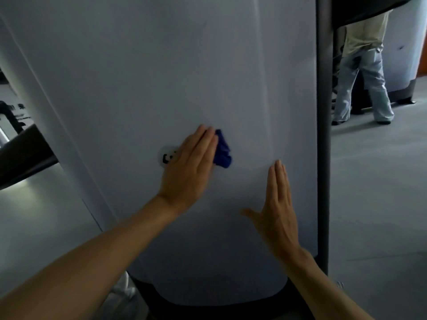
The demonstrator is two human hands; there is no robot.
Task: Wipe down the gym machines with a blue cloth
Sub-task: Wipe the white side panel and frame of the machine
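A large white panel of a gym machine (161,65) fills most of the view. My left hand (189,167) lies flat on it with straight fingers and presses a crumpled blue cloth (223,150) against the panel; the cloth shows past my fingertips on the right. My right hand (278,204) rests flat on the same panel, lower and to the right, fingers straight and thumb spread, holding nothing. A small white sticker with black marks (166,155) is partly hidden behind my left hand.
A dark upright post (323,135) runs along the panel's right edge. Behind it a person (362,65) stands on the grey floor (381,192) beside another white machine (406,42). Dark machine parts (20,155) reach in from the left.
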